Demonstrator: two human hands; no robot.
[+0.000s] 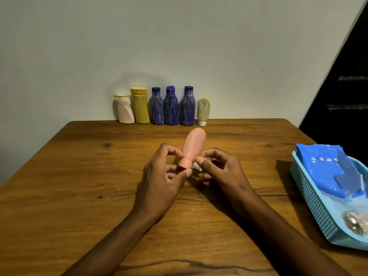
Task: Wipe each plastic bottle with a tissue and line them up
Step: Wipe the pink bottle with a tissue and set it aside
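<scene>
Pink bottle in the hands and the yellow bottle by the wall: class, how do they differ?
The pink bottle is held off the table, cap end toward the person; the yellow bottle stands on the table in the row. The pink bottle is rounded and bulb-shaped; the yellow one is flat-topped and straighter. The left hand grips the pink one; nothing touches the yellow one. Both look plastic.

Seven bottles: three blue (170,106), one yellow (140,105), one white (124,109), one cream (203,111), one pink (193,144); one basket (310,198).

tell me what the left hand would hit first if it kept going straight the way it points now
Probably nothing beyond the pink bottle that the left hand already grips; further on, the row by the wall, likely a blue bottle, though depth is unclear.
</scene>
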